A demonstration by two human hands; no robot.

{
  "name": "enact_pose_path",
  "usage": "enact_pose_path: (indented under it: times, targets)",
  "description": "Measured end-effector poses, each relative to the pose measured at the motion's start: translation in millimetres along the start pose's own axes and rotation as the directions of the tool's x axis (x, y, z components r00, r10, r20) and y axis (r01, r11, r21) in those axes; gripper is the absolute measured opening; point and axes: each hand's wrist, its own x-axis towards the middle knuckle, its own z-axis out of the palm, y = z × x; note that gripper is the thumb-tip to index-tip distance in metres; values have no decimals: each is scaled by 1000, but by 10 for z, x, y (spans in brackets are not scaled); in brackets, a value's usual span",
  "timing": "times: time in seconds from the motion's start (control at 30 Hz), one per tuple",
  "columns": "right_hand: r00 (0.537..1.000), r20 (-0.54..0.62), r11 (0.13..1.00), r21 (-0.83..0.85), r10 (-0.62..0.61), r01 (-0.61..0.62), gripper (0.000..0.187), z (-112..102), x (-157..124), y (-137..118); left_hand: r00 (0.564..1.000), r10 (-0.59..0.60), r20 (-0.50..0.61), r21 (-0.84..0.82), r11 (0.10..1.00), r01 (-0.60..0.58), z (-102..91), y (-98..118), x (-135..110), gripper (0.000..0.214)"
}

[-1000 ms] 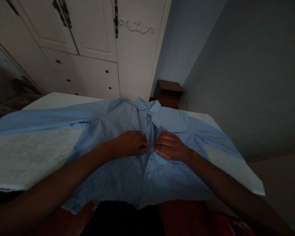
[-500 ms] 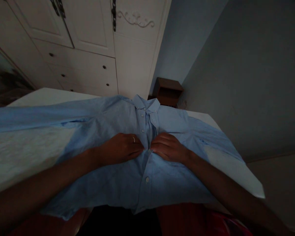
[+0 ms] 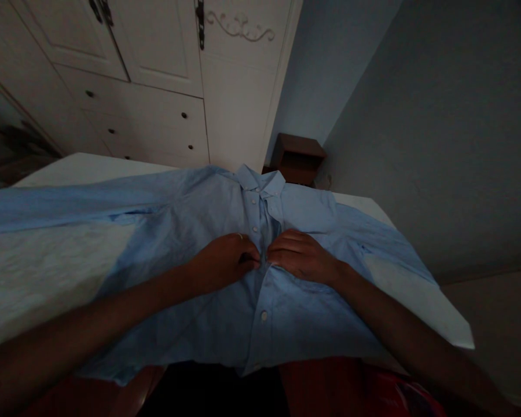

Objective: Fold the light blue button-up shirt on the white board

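Note:
A light blue button-up shirt (image 3: 186,231) lies front up on a white table (image 3: 47,260), collar away from me, sleeves spread to both sides. My left hand (image 3: 226,263) and my right hand (image 3: 299,258) meet at the shirt's button placket at mid-chest. Both hands have their fingers curled and pinch the two placket edges together. A ring shows on my left hand. A white button (image 3: 264,316) sits on the placket below my hands. The shirt's hem hangs over the near table edge.
A white wardrobe with drawers (image 3: 156,121) stands behind the table. A small brown wooden stand (image 3: 297,157) sits in the corner by the grey wall. Red cloth (image 3: 330,388) shows below the table's near edge.
My hands have stayed at the placket, with small finger shifts. The view has tilted slightly.

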Motion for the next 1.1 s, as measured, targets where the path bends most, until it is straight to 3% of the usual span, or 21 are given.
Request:
enact_pose_path:
  times: [0.27,0.43,0.63,0.73,0.9,1.1]
  targets:
    - [997,78,1000,13,9,-10,20,-13,-19,12,999,11,47,139,990,-18,22,100,-11,20]
    - [995,96,1000,15,13,-14,20,-16,-28,-7,1000,25,-19,35,999,-24,41,70,18,20]
    - [1000,-1,999,-38,3,-3,20,-18,-24,-47,964,200,-175,-115,968,-221,66,-44,38,15]
    - [997,-73,999,-51,-11,8,18,-1,-37,-42,948,230,-219,-181,945,-271,69,-84,41,13]
    - [981,-195,1000,-25,-24,19,10,43,-62,-20,954,174,-245,-320,914,-249,70,-101,72,10]
    - [973,-226,999,-41,-37,29,8,38,-30,-37,969,90,-232,-441,878,-187,81,-98,88,5]
